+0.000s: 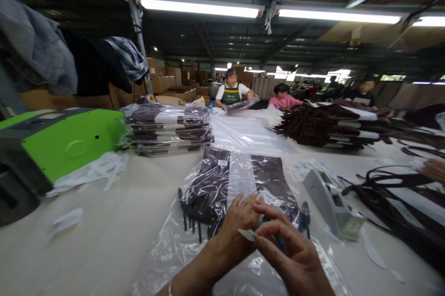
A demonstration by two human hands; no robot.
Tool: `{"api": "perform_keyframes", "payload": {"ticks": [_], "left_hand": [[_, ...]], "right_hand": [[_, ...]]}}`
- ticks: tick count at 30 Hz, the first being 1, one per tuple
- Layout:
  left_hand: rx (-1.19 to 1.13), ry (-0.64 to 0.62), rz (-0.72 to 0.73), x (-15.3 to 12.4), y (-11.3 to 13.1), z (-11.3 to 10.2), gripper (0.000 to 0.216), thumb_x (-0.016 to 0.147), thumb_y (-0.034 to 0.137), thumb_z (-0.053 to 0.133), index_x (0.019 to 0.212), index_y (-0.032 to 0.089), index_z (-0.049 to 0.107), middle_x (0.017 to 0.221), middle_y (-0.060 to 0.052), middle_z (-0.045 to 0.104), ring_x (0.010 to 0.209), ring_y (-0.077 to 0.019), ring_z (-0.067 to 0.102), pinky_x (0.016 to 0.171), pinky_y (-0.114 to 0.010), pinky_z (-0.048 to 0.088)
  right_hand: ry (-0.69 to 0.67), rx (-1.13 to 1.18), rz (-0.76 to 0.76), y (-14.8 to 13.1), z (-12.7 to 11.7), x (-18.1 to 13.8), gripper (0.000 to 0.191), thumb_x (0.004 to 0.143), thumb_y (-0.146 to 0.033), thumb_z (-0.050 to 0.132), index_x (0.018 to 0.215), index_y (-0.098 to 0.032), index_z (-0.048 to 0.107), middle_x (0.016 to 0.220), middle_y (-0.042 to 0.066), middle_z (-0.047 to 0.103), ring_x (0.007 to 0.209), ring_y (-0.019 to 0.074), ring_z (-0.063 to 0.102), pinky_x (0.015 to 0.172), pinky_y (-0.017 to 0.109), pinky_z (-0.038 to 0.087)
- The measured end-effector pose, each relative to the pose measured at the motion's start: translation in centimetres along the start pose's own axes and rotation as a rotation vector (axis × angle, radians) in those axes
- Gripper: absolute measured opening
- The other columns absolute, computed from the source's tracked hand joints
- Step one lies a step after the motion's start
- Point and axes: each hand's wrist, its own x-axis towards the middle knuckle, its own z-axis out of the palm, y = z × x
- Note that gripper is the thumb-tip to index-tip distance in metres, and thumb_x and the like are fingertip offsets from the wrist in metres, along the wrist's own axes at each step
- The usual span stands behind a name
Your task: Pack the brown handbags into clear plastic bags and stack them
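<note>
In front of me lies a clear plastic bag with a folded dark brown garment inside; a white paper band runs down its middle and dark straps show at its lower end. My left hand rests on the bag with its fingers stretched out, their tips partly behind the other hand. Just over the left wrist, my right hand pinches a small whitish strip between thumb and finger. Whether the strip is tape or paper I cannot tell.
A grey tape dispenser stands at right, near loose brown straps. Bagged garments are stacked beyond, beside a green machine. Unbagged brown garments are piled at right. Co-workers sit across the table; another person's hand shows at right.
</note>
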Motion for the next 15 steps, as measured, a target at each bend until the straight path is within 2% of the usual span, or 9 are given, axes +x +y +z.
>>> {"api": "perform_keyframes", "payload": {"ticks": [3,5,7,9,12,15], "left_hand": [[0.047,-0.06,0.029,1.1,-0.1,0.2,0.044,0.096,0.029,0.054,0.136,0.012,0.047,0.139,-0.014,0.057,0.135,-0.0249,0.046,0.115,-0.05,0.032],[0.052,-0.087,-0.001,1.8,-0.1,0.3,0.048,0.093,0.034,0.06,0.133,0.008,0.05,0.136,-0.018,0.059,0.132,-0.0287,0.05,0.114,-0.051,0.032],[0.043,-0.097,-0.049,2.4,0.1,0.3,0.047,0.088,0.036,0.067,0.124,0.008,0.057,0.127,-0.018,0.065,0.122,-0.0305,0.058,0.113,-0.051,0.034],[0.04,-0.085,-0.078,2.8,0.4,0.1,0.032,0.086,0.029,0.068,0.112,0.01,0.063,0.112,-0.013,0.071,0.108,-0.0285,0.065,0.111,-0.049,0.036],[0.043,-0.034,-0.064,2.8,1.0,-0.3,0.01,0.088,0.013,0.06,0.096,0.013,0.066,0.093,-0.007,0.072,0.09,-0.0239,0.069,0.106,-0.045,0.041],[0.082,0.001,-0.04,2.5,1.0,-0.4,0.016,0.087,0.009,0.05,0.093,0.014,0.064,0.09,-0.006,0.071,0.084,-0.0218,0.067,0.103,-0.043,0.043]], "right_hand": [[-0.098,-0.022,-0.094,-1.2,1.7,-0.6,0.024,0.083,-0.046,0.069,0.075,-0.025,0.073,0.128,0.009,0.064,0.12,0.029,0.057,0.11,0.046,0.04],[-0.168,-0.024,-0.118,-1.5,2.6,-0.8,0.021,0.083,-0.045,0.069,0.076,-0.025,0.073,0.126,0.009,0.065,0.121,0.0301,0.056,0.109,0.049,0.04],[-0.232,-0.013,-0.124,-1.6,3.5,-1.2,0.02,0.084,-0.043,0.068,0.077,-0.025,0.074,0.127,0.009,0.064,0.124,0.0304,0.055,0.109,0.051,0.039],[-0.309,-0.013,-0.147,-1.6,4.5,-1.6,0.016,0.085,-0.04,0.069,0.08,-0.026,0.074,0.128,0.008,0.064,0.125,0.0302,0.053,0.11,0.052,0.039],[-0.383,-0.024,-0.229,-1.1,6.0,-2.3,0.009,0.084,-0.036,0.071,0.084,-0.028,0.075,0.128,0.006,0.064,0.128,0.0304,0.051,0.111,0.055,0.036],[-0.379,-0.057,-0.312,0.0,7.4,-2.5,0.007,0.083,-0.034,0.072,0.086,-0.028,0.075,0.126,0.006,0.065,0.129,0.0306,0.05,0.113,0.058,0.031]]}}
